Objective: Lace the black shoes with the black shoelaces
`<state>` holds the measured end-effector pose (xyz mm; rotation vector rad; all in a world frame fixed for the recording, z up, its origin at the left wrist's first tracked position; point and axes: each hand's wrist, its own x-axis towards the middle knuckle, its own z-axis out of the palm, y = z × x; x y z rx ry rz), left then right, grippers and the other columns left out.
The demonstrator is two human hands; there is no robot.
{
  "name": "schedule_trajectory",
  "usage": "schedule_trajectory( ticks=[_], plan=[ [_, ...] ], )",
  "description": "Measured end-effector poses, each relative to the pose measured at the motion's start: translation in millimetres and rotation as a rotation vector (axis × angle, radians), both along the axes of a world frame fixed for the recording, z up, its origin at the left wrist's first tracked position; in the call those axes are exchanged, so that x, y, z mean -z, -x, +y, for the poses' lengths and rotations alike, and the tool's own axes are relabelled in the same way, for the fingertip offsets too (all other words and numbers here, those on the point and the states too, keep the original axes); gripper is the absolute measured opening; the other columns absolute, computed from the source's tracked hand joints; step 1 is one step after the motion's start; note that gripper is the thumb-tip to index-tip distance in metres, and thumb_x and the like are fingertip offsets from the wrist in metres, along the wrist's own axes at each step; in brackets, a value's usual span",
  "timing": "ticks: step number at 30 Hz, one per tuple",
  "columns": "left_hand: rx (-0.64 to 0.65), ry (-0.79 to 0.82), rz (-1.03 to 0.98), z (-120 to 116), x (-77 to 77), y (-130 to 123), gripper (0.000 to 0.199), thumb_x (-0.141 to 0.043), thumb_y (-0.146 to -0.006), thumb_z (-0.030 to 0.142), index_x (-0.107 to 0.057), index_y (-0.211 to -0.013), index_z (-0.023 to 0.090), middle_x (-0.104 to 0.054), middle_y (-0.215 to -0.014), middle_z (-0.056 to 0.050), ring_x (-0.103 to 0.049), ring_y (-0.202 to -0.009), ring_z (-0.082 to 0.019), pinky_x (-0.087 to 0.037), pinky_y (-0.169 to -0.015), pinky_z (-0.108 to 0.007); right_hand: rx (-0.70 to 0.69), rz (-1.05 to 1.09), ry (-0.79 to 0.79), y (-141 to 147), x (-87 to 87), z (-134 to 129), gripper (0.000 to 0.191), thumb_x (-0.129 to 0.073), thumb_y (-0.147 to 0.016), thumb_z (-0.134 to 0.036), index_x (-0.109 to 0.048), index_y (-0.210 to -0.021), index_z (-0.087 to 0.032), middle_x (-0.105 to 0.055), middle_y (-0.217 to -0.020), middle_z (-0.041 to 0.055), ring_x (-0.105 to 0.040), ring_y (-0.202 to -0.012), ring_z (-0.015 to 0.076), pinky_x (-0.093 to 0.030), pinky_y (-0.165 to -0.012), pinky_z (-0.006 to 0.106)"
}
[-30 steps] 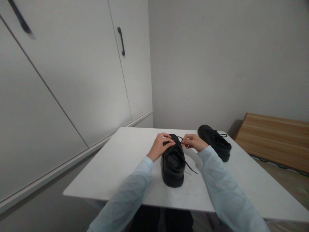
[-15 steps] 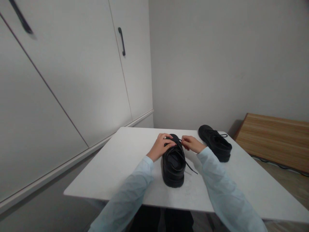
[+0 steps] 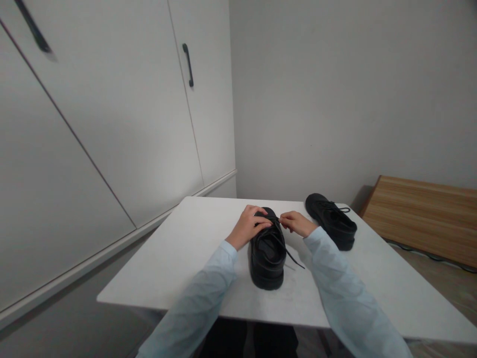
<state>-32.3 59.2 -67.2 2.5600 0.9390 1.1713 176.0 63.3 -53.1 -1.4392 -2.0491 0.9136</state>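
So, one black shoe [image 3: 267, 279] sits on the white tabletop [image 3: 179, 253], right in front of the person, sole down with its heel facing them and the toe pointing at the wall [image 3: 335, 99]. The left hand [image 3: 248, 226] is draped over the front of it, thumb on the near side of the lacing and fingers nearer the toe. Whether that grip has a lace between the fingertips I can't tell. The right hand [image 3: 296, 223] comes in from the other side, grip pinched on a black lace [image 3: 275, 219] by the upper eyelets. A loose lace end [image 3: 296, 261] trails over the shoe's right side toward the tabletop.

As for what's in the way, the left hand hides much of the toe and part of the lacing. The other shoe [image 3: 345, 233] is parked at the far right, just past the right hand, angled, with a lace loop [image 3: 345, 209] poking out sideways. Beyond the tabletop's right edge there's a wood-grain board [image 3: 428, 214], with what looks like a dark cord [image 3: 434, 257] along its bottom. Over on the left, a big white cupboard [image 3: 122, 99] with dark handles [image 3: 188, 64] runs up to the corner.
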Motion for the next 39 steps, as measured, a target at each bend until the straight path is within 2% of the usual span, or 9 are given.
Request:
schedule_trajectory(
  ticks=[2, 6, 8, 14, 22, 26, 34, 39],
  plan=[
    [0.009, -0.026, 0.017, 0, -1.8, 0, 0.014, -0.061, -0.079, 0.031, -0.073, -0.084, 0.025, -0.062, -0.101, -0.004, -0.046, -0.099, -0.02, -0.039, -0.091, -0.036, -0.01, -0.055, -0.016, 0, -1.7, 0, 0.029, -0.044, -0.074, -0.032, -0.047, -0.049, -0.018, -0.045, -0.049, -0.0021, -0.043, -0.047, 0.0106, -0.034, -0.046, 0.023],
    [0.034, -0.062, 0.071, 1, -4.1, 0, 0.017, -0.059, -0.08, 0.032, -0.073, -0.086, 0.024, -0.063, -0.099, -0.004, -0.045, -0.097, -0.02, -0.04, -0.088, -0.034, 0.01, -0.177, -0.176, 0, -6.7, -2, 0.03, -0.042, -0.076, -0.032, -0.045, -0.05, -0.018, -0.046, -0.05, -0.0015, -0.043, -0.053, 0.012, -0.032, -0.055, 0.025],
    [0.03, -0.063, 0.109, 2, -5.2, 1, 0.018, -0.059, -0.08, 0.034, -0.072, -0.087, 0.024, -0.064, -0.099, -0.004, -0.045, -0.097, -0.02, -0.04, -0.087, -0.034, 0.016, -0.19, -0.205, 0, -8.6, -2, 0.03, -0.042, -0.076, -0.033, -0.045, -0.05, -0.018, -0.046, -0.051, -0.0013, -0.044, -0.055, 0.0123, -0.031, -0.057, 0.025],
    [0.029, -0.074, 0.259, 3, -13.1, 2, 0.021, -0.055, -0.083, 0.036, -0.072, -0.089, 0.025, -0.063, -0.098, -0.003, -0.047, -0.095, -0.018, -0.038, -0.085, -0.032, 0.016, -0.205, -0.057, 1, -10.4, -5, 0.029, -0.041, -0.075, -0.03, -0.045, -0.048, -0.018, -0.044, -0.048, -0.0018, -0.042, -0.049, 0.0116, -0.031, -0.055, 0.026],
    [0.066, -0.126, 0.498, 2, -35.4, -4, 0.023, -0.053, -0.084, 0.036, -0.071, -0.085, 0.021, -0.063, -0.084, -0.003, -0.051, -0.08, -0.015, -0.038, -0.071, -0.026, 0.015, -0.173, 0.015, 2, -6.2, -4, 0.029, -0.04, -0.075, -0.028, -0.046, -0.049, -0.018, -0.043, -0.047, -0.0017, -0.041, -0.047, 0.011, -0.031, -0.051, 0.025],
    [0.036, -0.148, 0.568, -2, -42.6, -9, 0.022, -0.052, -0.084, 0.036, -0.07, -0.086, 0.023, -0.062, -0.078, -0.002, -0.053, -0.077, -0.015, -0.036, -0.064, -0.024, -0.016, -0.16, 0.043, 2, -0.2, -3, 0.03, -0.038, -0.077, -0.029, -0.045, -0.05, -0.018, -0.043, -0.047, -0.0014, -0.041, -0.047, 0.0108, -0.032, -0.05, 0.024],
    [-0.114, -0.164, 0.588, -10, -36.4, -18, 0.028, -0.046, -0.087, 0.038, -0.068, -0.081, 0.023, -0.061, -0.079, -0.003, -0.057, -0.076, -0.017, -0.035, -0.058, -0.024, -0.069, -0.202, -0.035, 0, 2.8, -3, 0.042, -0.035, -0.083, -0.044, -0.04, -0.05, -0.019, -0.041, -0.049, -0.0022, -0.039, -0.048, 0.0109, -0.031, -0.052, 0.025],
    [-0.124, -0.114, 0.589, -9, -30.3, -15, 0.032, -0.041, -0.089, 0.043, -0.068, -0.086, 0.025, -0.06, -0.078, -0.002, -0.057, -0.072, -0.015, -0.034, -0.055, -0.023, -0.036, -0.226, -0.123, -3, 3.9, 0, 0.043, -0.04, -0.082, -0.048, -0.042, -0.05, -0.019, -0.042, -0.048, -0.0022, -0.04, -0.05, 0.0113, -0.032, -0.054, 0.026]
  ],
)
